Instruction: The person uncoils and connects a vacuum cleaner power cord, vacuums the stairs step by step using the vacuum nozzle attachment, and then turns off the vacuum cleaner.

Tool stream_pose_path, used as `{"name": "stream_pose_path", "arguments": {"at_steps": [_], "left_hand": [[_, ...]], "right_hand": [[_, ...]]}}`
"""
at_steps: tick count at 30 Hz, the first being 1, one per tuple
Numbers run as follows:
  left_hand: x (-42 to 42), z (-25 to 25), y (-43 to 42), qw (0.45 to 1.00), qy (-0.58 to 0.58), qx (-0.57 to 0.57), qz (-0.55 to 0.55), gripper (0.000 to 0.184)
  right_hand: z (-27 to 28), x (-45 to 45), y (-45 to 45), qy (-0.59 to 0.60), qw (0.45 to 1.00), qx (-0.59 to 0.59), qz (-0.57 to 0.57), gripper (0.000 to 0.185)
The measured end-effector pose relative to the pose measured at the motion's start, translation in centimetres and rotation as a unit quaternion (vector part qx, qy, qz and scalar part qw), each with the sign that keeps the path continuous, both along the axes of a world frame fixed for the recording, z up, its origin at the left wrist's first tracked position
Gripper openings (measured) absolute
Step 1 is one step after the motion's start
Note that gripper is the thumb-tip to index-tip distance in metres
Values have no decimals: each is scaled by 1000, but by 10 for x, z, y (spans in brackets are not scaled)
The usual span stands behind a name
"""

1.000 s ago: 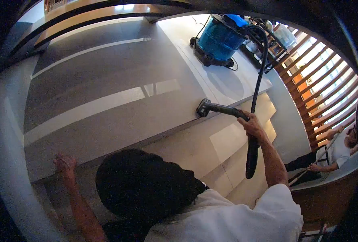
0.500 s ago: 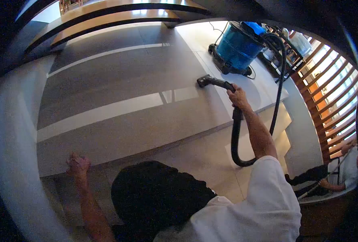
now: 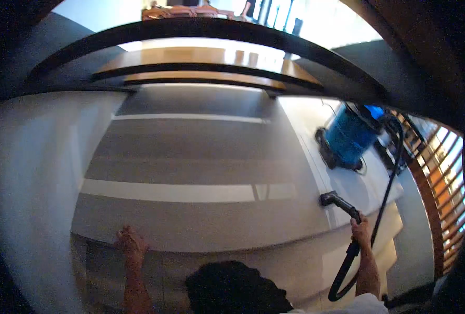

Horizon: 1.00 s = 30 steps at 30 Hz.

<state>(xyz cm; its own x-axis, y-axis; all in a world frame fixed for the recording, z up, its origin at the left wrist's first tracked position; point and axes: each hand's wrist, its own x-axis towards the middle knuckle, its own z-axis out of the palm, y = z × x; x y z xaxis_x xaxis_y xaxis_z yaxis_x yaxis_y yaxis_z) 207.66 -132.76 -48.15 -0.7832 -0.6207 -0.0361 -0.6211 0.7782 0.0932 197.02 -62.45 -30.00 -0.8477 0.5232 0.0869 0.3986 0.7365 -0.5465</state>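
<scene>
My right hand (image 3: 360,230) is wrapped round the handle end of a black vacuum hose (image 3: 342,272). From it a dark floor nozzle (image 3: 327,198) reaches down to the pale landing floor (image 3: 232,222). The hose loops below my hand and climbs to a blue drum vacuum cleaner (image 3: 349,136) on wheels, standing at the back right. At the left, my left hand (image 3: 132,240) rests on the landing's front edge with nothing visible in it. Its fingers are somewhat blurred but look loosely spread.
Wooden stair treads (image 3: 211,57) with dark edges cross above the landing. A white wall (image 3: 28,199) borders the left. Wooden railing slats (image 3: 447,193) stand at the right, past lower steps (image 3: 392,225). A dark rounded shape (image 3: 237,288) covers the bottom middle.
The nozzle has moved right and nearer along the floor, with my right hand still gripping the hose. My view has turned and lifted, so a person at lower right has left it.
</scene>
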Motion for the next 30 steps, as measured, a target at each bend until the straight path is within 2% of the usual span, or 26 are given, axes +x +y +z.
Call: {"name": "stream_pose_path", "arguments": {"at_steps": [1, 2, 4, 5, 6, 7, 8, 9, 10, 11, 12, 13, 14, 15, 16, 17, 18, 19, 22, 23, 25, 26, 27, 28, 29, 30], "left_hand": [[-2, -2, 0, 1000, -7, 0, -4, 76], [-3, -1, 1, 1000, -8, -3, -6, 76], [-7, -28, -9, 999, -8, -27, -16, 77], [-7, -61, -21, 998, -7, -55, -24, 77], [-7, -83, -30, 996, -12, -78, -34, 77], [0, -49, -11, 999, -31, -41, -12, 75], [2, -5, 3, 999, -31, -42, -5, 75], [4, 43, 15, 996, -82, 15, -32, 74], [5, 64, 18, 987, -131, 74, -60, 73], [7, 50, 12, 987, -127, 77, -52, 73], [5, 29, 8, 996, -51, 68, -23, 71], [13, 7, 9, 998, 18, 61, 4, 69], [17, 28, 19, 998, 0, 70, -3, 69], [12, 78, 32, 996, -44, 76, 28, 68], [3, 105, 45, 992, -88, 80, 51, 66], [-3, 100, 46, 992, -76, 85, 53, 66], [-8, 90, 40, 992, -55, 90, 65, 67], [-10, 78, 39, 992, -61, 98, 57, 67], [-4, 28, 23, 998, -41, -14, 40, 69], [-6, -7, 0, 998, -46, -45, -1, 68], [1, -15, 3, 995, -60, -72, -44, 67], [5, -17, 0, 999, -2, -15, -29, 63], [3, -5, 2, 998, 57, 38, -5, 59], [-2, 11, 10, 998, 30, 60, 21, 55], [-7, 28, 19, 995, 5, 79, 63, 52], [-6, 25, 21, 993, 50, 89, 60, 51]], "right_hand": [[-36, -45, 44, 51, 994, -61, 74, 28], [-38, -72, 45, 69, 993, -50, 81, 20], [-51, -123, 48, 93, 983, -111, 110, 20], [-66, -149, 52, 105, 981, -116, 114, 20], [-85, -161, 65, 181, 968, 26, 173, 22], [-101, -163, 73, 250, 926, 168, 226, 23], [-110, -155, 77, 183, 957, 106, 196, 25], [-111, -143, 80, 114, 978, 47, 166, 27], [-90, -108, 57, 95, 980, 16, 175, 27], [-63, -72, 21, 75, 980, -15, 184, 28], [-73, -58, 18, 144, 955, 40, 257, 29], [-80, -46, 21, 112, 954, 29, 278, 33], [-62, -17, -12, 71, 955, 18, 289, 39], [-51, -10, -40, 60, 955, 13, 290, 38], [-36, -14, -67, 48, 958, 8, 284, 37], [-11, -21, -99, 4, 961, -13, 277, 44], [-23, -43, -102, 61, 947, -3, 314, 45], [-17, -64, -125, 17, 958, 35, 285, 47], [-32, -135, -149, 29, 965, 38, 258, 47], [-28, -145, -155, 37, 970, 19, 239, 40], [-31, -136, -145, 35, 976, 5, 216, 34], [-32, -132, -132, 23, 976, 8, 217, 34], [-46, -122, -100, 59, 962, 24, 267, 35], [-60, -111, -68, 94, 943, 40, 316, 36], [-54, -91, -65, 35, 952, 7, 305, 39], [-47, -68, -64, -26, 956, -22, 290, 43]]}}
